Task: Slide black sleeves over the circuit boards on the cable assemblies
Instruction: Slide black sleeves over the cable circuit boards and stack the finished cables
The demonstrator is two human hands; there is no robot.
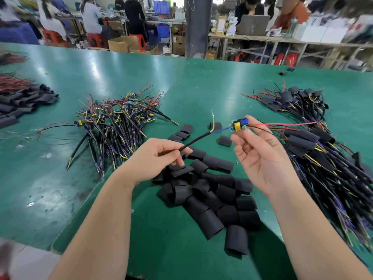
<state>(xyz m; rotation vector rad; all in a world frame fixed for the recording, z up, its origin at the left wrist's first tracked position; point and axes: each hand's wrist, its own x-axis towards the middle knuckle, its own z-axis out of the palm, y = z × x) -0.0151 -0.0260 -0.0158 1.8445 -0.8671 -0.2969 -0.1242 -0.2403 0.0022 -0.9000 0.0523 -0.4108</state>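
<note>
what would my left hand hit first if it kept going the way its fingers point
Probably the black sleeves just beyond the left hand; if it passes above them, the right hand. Depth is unclear.

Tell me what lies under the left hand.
Loose black sleeves piled on the green table lie beneath the left hand, which pinches the black cable. Whatever sits directly under the palm is covered.

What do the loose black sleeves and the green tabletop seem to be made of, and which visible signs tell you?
Black sleeves: probably thin, matte plastic or rubbery tubing; several lie flattened and creased, without shine. Green tabletop: seemingly a smooth, semi-gloss mat or coating; it reflects light streaks and shows scuffs.
</note>
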